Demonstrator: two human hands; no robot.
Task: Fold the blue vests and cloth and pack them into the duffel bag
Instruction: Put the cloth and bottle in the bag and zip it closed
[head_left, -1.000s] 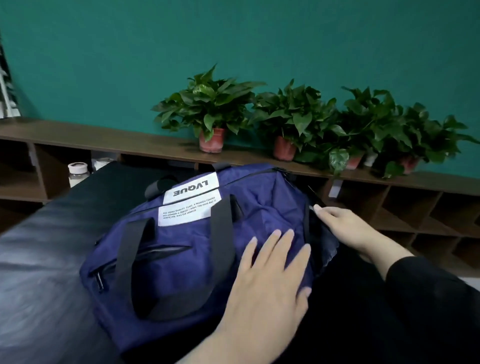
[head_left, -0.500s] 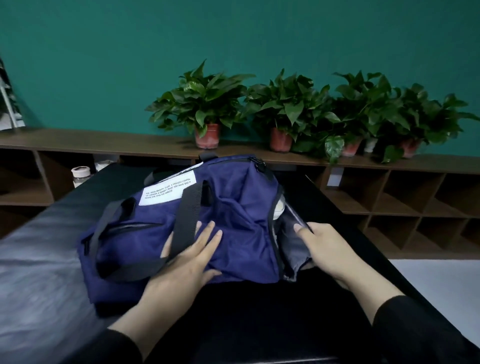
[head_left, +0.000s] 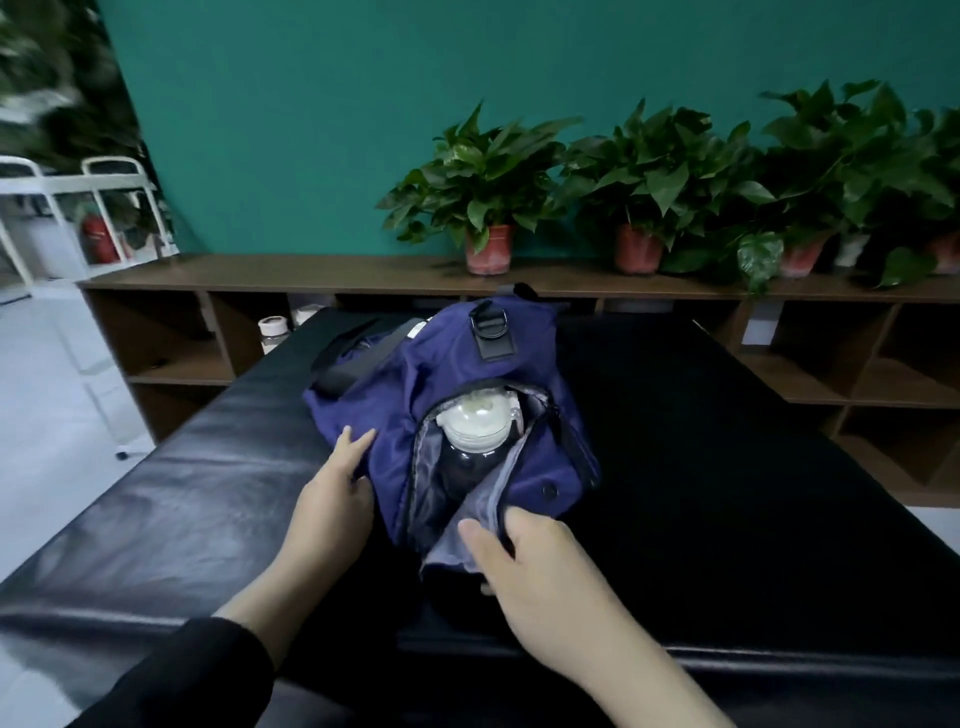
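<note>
Two hands at duffel bag (head_left: 452, 364), left fingers (head_left: 358, 441) flat on side, right fingers (head_left: 480, 540) pinching flap

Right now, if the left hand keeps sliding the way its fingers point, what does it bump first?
Probably nothing new: the left hand already touches the duffel bag, so it would press further into its blue side.

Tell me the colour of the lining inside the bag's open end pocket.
Grey lining, against the navy duffel bag; the head view shows it.
</note>
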